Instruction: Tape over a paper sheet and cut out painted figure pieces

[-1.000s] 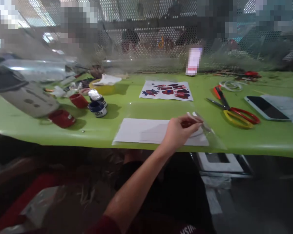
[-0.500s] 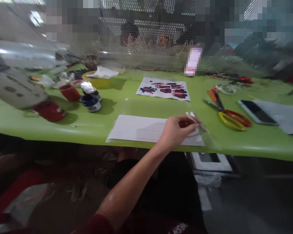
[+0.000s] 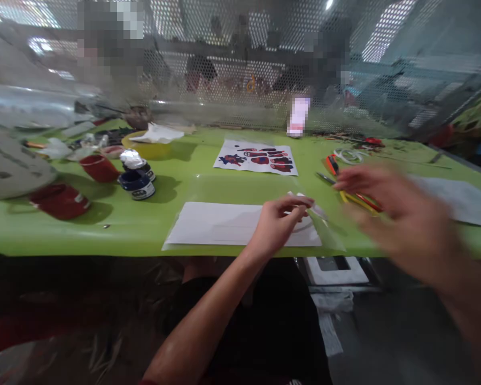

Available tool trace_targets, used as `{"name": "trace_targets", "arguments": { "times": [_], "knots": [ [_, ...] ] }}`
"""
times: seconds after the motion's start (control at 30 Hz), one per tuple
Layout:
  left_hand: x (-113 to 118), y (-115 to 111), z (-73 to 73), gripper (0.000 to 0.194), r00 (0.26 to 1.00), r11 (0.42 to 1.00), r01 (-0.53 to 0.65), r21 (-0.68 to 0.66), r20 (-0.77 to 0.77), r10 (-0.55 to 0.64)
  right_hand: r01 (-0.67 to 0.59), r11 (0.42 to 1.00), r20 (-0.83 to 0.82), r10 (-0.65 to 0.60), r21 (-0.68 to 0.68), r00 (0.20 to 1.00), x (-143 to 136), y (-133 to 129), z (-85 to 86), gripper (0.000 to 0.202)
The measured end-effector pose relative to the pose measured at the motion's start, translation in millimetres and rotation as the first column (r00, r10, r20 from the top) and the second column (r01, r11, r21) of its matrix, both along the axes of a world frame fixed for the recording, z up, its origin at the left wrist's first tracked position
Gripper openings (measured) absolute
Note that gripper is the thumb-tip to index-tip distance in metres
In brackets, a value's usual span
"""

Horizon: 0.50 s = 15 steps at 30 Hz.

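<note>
Green tabletop (image 3: 172, 190): white paper (image 3: 208, 225) lies flat at the near edge, bordered by smooth clear film (image 3: 232, 187). Left hand (image 3: 278, 222) pinches 1 pale strip (image 3: 319, 211) over the paper's right end; right hand (image 3: 401, 222) overlaps the scissors (image 3: 356, 202), grip too blurred to tell. Caution: sideways tugging could crease the thin, rectangular paper.

One left hand (image 3: 278, 222) and one right hand (image 3: 401, 214), two in total, at one green table (image 3: 64, 239).

The sheets of paper are three: one printed sheet (image 3: 250, 164), one white sheet (image 3: 212, 222) and one pale sheet (image 3: 465, 200). I count also two red pots (image 3: 100, 169), one blue jar (image 3: 137, 185), one silver-topped jar (image 3: 131, 158), one yellow tub (image 3: 154, 151), one white coil (image 3: 358, 156) and one pair of scissors (image 3: 347, 198).
</note>
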<state>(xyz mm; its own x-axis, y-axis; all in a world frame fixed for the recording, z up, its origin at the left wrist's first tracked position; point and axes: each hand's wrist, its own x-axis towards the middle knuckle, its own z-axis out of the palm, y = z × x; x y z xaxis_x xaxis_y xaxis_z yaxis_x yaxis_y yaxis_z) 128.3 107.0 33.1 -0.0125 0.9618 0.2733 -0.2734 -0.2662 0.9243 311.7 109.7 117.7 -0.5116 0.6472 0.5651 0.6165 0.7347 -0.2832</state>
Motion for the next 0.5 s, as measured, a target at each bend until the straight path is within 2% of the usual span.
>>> {"name": "trace_targets", "arguments": {
  "times": [0.07, 0.13, 0.2, 0.27, 0.33, 0.4, 0.43, 0.47, 0.5],
  "knots": [
    [0.2, -2.6, 1.5, 0.018, 1.000, 1.000, -0.004, 0.009, -0.015, 0.004, -0.031, 0.999, 0.027, 0.032, -0.037, 0.999, -9.3, 10.1, -17.6, 0.035],
    [1.1, -4.6, 1.6, 0.023, 0.999, 0.999, -0.035, 0.011, -0.028, 0.035, -0.055, 0.996, 0.028, 0.057, -0.068, 0.998, -19.4, 19.8, -35.2, 0.028],
    [2.3, -6.0, 2.7, 0.029, 0.995, 0.996, -0.085, 0.008, -0.045, 0.085, -0.077, 0.996, 0.001, 0.077, -0.036, 0.997, -27.9, 25.9, -46.1, 0.023],
    [2.1, -7.7, 7.3, 0.032, 0.986, 0.991, -0.136, 0.015, -0.090, 0.137, -0.089, 0.995, -0.026, 0.090, 0.044, 0.996, -33.7, 28.7, -48.0, 0.024],
    [-3.0, -11.9, 15.0, 0.034, 0.960, 0.976, -0.216, 0.030, -0.174, 0.218, -0.075, 0.988, -0.028, 0.079, 0.133, 0.996, -36.1, 31.0, -42.8, 0.023],
    [-15.9, -22.2, 22.8, 0.034, 0.893, 0.949, -0.302, 0.086, -0.322, 0.314, -0.048, 0.979, -0.023, 0.054, 0.199, 0.998, -35.3, 34.9, -33.7, 0.021],
    [-25.7, -30.4, 25.1, 0.031, 0.836, 0.936, -0.323, 0.141, -0.421, 0.352, -0.033, 0.973, -0.029, 0.040, 0.227, 0.999, -34.1, 37.6, -28.5, 0.020],
    [-37.2, -40.8, 25.8, 0.027, 0.755, 0.926, -0.308, 0.219, -0.536, 0.378, -0.026, 0.969, -0.028, 0.034, 0.246, 0.999, -32.9, 40.5, -23.3, 0.018],
    [-50.0, -52.8, 24.4, 0.024, 0.647, 0.923, -0.241, 0.300, -0.659, 0.383, -0.025, 0.963, -0.029, 0.034, 0.269, 0.999, -32.2, 43.5, -18.2, 0.017]
  ]
}}
